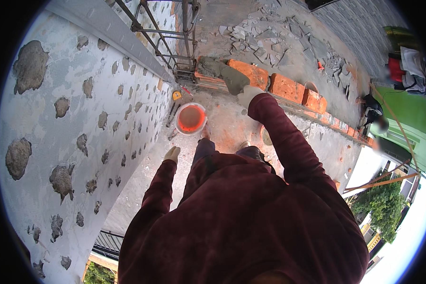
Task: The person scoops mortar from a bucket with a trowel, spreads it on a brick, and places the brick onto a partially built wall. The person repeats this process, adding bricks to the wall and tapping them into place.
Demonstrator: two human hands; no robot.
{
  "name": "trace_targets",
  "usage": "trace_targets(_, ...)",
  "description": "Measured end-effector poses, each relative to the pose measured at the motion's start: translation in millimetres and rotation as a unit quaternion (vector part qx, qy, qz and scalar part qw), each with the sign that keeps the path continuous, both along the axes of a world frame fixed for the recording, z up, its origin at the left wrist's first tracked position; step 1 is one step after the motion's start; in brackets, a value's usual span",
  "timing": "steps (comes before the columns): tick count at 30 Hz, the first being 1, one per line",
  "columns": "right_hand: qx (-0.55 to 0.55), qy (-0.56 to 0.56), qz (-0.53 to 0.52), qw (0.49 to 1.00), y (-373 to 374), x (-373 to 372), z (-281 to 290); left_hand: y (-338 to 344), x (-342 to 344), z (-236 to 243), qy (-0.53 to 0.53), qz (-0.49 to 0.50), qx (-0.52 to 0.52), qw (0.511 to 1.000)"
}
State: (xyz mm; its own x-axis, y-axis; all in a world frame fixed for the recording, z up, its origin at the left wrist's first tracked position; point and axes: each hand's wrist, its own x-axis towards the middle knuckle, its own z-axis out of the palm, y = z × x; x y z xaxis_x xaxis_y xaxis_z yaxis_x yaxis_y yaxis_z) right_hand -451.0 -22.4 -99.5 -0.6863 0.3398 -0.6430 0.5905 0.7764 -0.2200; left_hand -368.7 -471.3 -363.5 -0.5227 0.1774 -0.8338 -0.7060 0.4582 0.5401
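Note:
My right hand point(251, 96), in a pale glove, is closed on a trowel. The grey trowel blade point(235, 79) lies over the top of a low brick wall point(213, 83), where grey mortar point(209, 66) covers the left end. Just right of the blade is an orange brick point(251, 73), with a second brick point(287, 88) and a shorter brick point(314, 101) farther along the row. The trowel's handle is hidden by my glove. Down at my left side hangs my left hand point(173, 154), also gloved, its fingers stretched out and holding nothing.
A bucket point(205, 124) with an orange inside stands by my feet, a yellow tape measure point(176, 95) behind it. A rebar cage point(175, 33) rises at the wall's left end, beside a chipped white wall point(94, 106). Broken slabs point(265, 40) litter the floor beyond; another person point(373, 111) crouches right.

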Motion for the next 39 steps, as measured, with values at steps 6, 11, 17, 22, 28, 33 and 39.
trace_targets(6, 0.007, 0.058, -0.010, 0.998, 15.2, 40.4, 5.8, -7.8, -31.4, -17.1, 0.040, -0.086, -0.031, 0.995)
trace_targets(11, -0.006, 0.062, -0.175, 0.983, 28.1, 150.1, 31.6, -7.8, -55.0, 1.0, 0.036, -0.124, -0.053, 0.990)
trace_targets(17, 0.052, 0.036, -0.443, 0.894, 25.0, 368.0, -60.4, 16.0, -85.2, 10.1, 0.001, -0.388, -0.119, 0.914)
trace_targets(22, 0.074, 0.053, -0.678, 0.730, -61.2, 510.8, -160.3, 96.6, -109.8, 60.0, 0.039, -0.503, -0.116, 0.856)
trace_targets(28, -0.228, -0.084, -0.842, 0.482, -262.8, 667.1, -288.7, 240.1, -58.1, 99.3, 0.039, -0.578, -0.069, 0.812)
trace_targets(33, -0.323, 0.007, -0.925, 0.202, -347.0, 652.5, -267.5, 334.3, -15.9, 140.5, 0.051, -0.619, -0.038, 0.783)
trace_targets(39, -0.081, 0.241, -0.948, -0.194, -405.7, 675.6, -230.5, 429.3, 84.3, 93.4, -0.008, -0.735, 0.002, 0.678)
